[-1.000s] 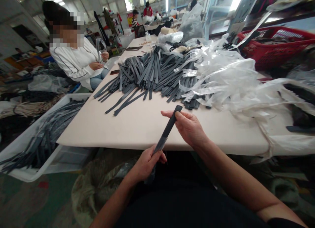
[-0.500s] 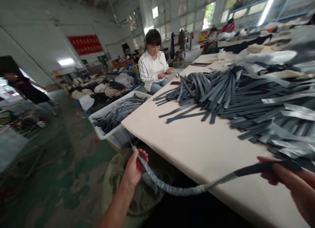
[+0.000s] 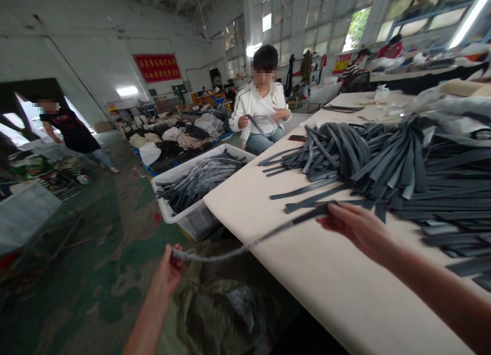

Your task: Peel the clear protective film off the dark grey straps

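Observation:
A long grey strap (image 3: 238,250) sags between my two hands, part of it in a clear plastic sleeve. My left hand (image 3: 171,270) is closed on its sleeved end, out past the table's edge and above the floor. Over the tabletop, my right hand (image 3: 341,219) pinches the dark, uncovered end. Behind and to the right of that hand lies a big pile of dark grey straps (image 3: 402,165) on the pale table (image 3: 268,232). Several loose straps stick out of the pile toward the left.
Beyond the table corner stands a white bin (image 3: 164,209) filled with sleeved straps. A green woven sack (image 3: 207,304) sits below the table edge. Across the table a co-worker in white (image 3: 259,104) holds a strap. Another person (image 3: 71,127) is at the far left.
My right hand has moved left and farther out over the table, carrying its strap end. My left hand has shifted left and lower. The co-worker's hands have spread apart with a strap between them.

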Demonstrator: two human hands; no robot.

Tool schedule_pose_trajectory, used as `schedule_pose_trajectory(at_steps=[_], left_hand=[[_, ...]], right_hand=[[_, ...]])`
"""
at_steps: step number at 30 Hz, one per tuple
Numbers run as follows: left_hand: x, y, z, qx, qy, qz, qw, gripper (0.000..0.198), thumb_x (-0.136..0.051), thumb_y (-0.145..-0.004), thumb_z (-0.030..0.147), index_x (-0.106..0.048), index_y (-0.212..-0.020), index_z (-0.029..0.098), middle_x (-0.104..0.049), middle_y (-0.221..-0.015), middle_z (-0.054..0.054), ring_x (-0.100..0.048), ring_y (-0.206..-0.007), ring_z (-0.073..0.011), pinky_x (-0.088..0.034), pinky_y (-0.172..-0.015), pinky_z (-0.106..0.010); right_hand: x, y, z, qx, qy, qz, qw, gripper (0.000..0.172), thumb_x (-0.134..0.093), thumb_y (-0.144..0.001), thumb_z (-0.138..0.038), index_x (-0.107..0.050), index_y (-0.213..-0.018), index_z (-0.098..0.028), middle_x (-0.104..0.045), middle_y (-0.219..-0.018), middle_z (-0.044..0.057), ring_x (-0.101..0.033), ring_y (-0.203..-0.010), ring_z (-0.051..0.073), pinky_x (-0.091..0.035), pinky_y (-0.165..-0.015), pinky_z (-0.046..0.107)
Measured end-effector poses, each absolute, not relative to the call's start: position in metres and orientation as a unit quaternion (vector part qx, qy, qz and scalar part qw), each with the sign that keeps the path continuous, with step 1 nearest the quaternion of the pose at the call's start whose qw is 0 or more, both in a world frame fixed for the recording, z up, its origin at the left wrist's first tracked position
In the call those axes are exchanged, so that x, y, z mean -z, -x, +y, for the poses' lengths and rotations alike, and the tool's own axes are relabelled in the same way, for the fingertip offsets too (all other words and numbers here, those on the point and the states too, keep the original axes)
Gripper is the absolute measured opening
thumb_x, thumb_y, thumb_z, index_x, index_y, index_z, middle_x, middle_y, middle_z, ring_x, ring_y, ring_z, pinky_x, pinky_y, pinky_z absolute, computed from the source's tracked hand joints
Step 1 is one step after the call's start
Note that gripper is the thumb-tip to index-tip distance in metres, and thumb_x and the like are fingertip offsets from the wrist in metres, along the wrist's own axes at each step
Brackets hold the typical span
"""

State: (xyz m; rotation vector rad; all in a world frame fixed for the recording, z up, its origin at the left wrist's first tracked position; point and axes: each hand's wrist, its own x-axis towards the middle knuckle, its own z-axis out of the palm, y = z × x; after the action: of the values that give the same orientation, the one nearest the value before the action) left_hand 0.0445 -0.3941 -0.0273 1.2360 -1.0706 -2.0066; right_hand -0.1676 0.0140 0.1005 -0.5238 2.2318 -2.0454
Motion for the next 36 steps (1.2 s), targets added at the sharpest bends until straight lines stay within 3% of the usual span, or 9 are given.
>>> schedule_pose_trajectory(at_steps=[2,4,7,11,16,22,25,30,36], left_hand=[[-0.011,-0.004,-0.433,0.746,-0.426,-0.418,0.296,0.032,-0.045,-0.098,0.042,-0.064,-0.084,0.02,-0.067,-0.074,-0.001,-0.061,-0.059,-0.01,-0.049,-0.049,-0.018],[-0.044,0.038,-0.466,0.747,-0.399,-0.437,0.302,0.051,-0.03,-0.098,0.057,-0.061,-0.108,0.018,-0.069,-0.093,-0.008,-0.067,-0.078,-0.014,-0.056,-0.064,-0.023],[-0.06,0.083,-0.487,0.742,-0.398,-0.456,0.287,0.054,-0.038,-0.097,0.055,-0.046,-0.132,0.015,-0.064,-0.116,-0.017,-0.068,-0.089,-0.0185,-0.056,-0.073,-0.03],[-0.026,0.089,-0.461,0.735,-0.394,-0.48,0.273,0.037,-0.048,-0.097,0.037,-0.049,-0.128,0.017,-0.062,-0.123,-0.016,-0.068,-0.082,-0.0152,-0.053,-0.071,-0.027],[0.03,0.045,-0.41,0.715,-0.38,-0.526,0.26,0.02,-0.057,-0.091,0.027,-0.062,-0.11,0.021,-0.068,-0.112,-0.007,-0.067,-0.082,-0.0122,-0.05,-0.074,-0.023],[0.023,0.068,-0.358,0.608,-0.251,-0.682,0.319,0.031,-0.065,-0.081,0.041,-0.068,-0.106,0.022,-0.07,-0.109,-0.005,-0.065,-0.102,-0.0205,-0.049,-0.091,-0.033],[0.002,0.114,-0.301,0.553,-0.126,-0.78,0.263,0.033,-0.062,-0.083,0.044,-0.069,-0.106,0.021,-0.071,-0.11,-0.007,-0.063,-0.107,-0.0232,-0.046,-0.098,-0.036],[-0.004,0.183,-0.204,0.346,0.06,-0.93,0.104,0.037,-0.069,-0.077,0.038,-0.069,-0.11,0.021,-0.07,-0.112,-0.01,-0.063,-0.104,-0.0281,-0.045,-0.098,-0.039],[0.003,0.212,-0.175,0.211,0.136,-0.959,0.128,0.024,-0.057,-0.084,0.023,-0.07,-0.104,0.018,-0.07,-0.106,-0.017,-0.06,-0.105,-0.0343,-0.039,-0.101,-0.044]], right_hand=[[-0.139,0.219,-0.029,0.679,0.158,0.716,0.042,0.032,-0.05,-0.094,-0.032,-0.067,-0.084,-0.007,-0.075,-0.09,0.02,-0.074,-0.072,0.019,-0.058,-0.07,0.029],[-0.17,0.264,-0.065,0.678,0.16,0.717,0.023,0.036,-0.04,-0.098,-0.028,-0.06,-0.113,0.0,-0.066,-0.12,0.021,-0.071,-0.093,0.016,-0.052,-0.082,0.028],[-0.184,0.288,-0.093,0.65,0.151,0.744,-0.017,0.05,-0.049,-0.093,-0.026,-0.046,-0.135,0.002,-0.053,-0.137,0.024,-0.064,-0.107,0.019,-0.047,-0.092,0.036],[-0.133,0.233,-0.063,0.595,0.203,0.777,-0.025,0.048,-0.073,-0.076,-0.016,-0.064,-0.122,-0.013,-0.07,-0.116,0.012,-0.07,-0.095,0.023,-0.055,-0.09,0.038],[-0.05,0.122,0.046,0.417,0.383,0.821,-0.069,0.036,-0.056,-0.091,-0.019,-0.062,-0.126,-0.029,-0.065,-0.127,0.009,-0.072,-0.095,0.022,-0.06,-0.083,0.035],[-0.018,0.056,0.141,0.391,0.3,0.862,-0.118,0.032,-0.052,-0.094,-0.015,-0.063,-0.12,-0.028,-0.071,-0.115,0.008,-0.073,-0.091,0.019,-0.06,-0.079,0.029],[-0.008,0.052,0.158,0.407,0.281,0.859,-0.13,0.031,-0.048,-0.095,-0.013,-0.063,-0.119,-0.026,-0.072,-0.111,0.008,-0.074,-0.085,0.016,-0.06,-0.074,0.025],[-0.001,0.056,0.164,0.404,0.282,0.858,-0.146,0.028,-0.046,-0.094,-0.013,-0.065,-0.112,-0.022,-0.073,-0.101,0.007,-0.072,-0.082,0.015,-0.057,-0.073,0.025],[-0.005,0.056,0.171,0.389,0.26,0.874,-0.135,0.027,-0.046,-0.09,-0.012,-0.068,-0.105,-0.02,-0.073,-0.092,0.006,-0.07,-0.075,0.015,-0.054,-0.069,0.024]])
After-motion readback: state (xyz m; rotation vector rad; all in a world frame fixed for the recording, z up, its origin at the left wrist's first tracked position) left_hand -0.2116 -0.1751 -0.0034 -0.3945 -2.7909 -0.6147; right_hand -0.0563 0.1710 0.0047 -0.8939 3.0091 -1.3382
